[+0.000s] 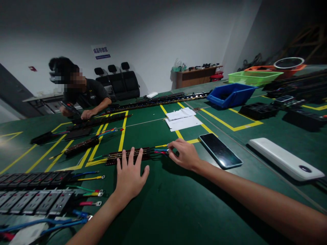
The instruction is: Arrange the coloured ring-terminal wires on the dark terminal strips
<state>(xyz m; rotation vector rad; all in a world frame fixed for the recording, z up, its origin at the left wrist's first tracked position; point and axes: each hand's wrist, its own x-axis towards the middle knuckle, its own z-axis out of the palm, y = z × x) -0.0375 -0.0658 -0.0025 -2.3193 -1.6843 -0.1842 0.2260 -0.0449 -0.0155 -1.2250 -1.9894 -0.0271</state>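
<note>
In the head view, a dark strip-shaped socket assembly [111,158] lies on the green table, with thin metal bars along its upper face. My left hand [130,175] rests over it, fingers spread, fingertips on the strip. Yellow, red and blue wires [160,151] come out of its right end. At their tips my right hand [185,153] is closed in a pinch on the wire ends; the fingers partly hide the terminals. A thin green wire [97,158] leaves the strip's left end.
Finished-looking socket strips [33,202] with ring-terminal wires lie at lower left. A phone [220,149], a white oblong device [283,158], papers [183,119] and a blue bin [230,95] are to the right. Across the table a co-worker [93,93] holds a power tool [73,109].
</note>
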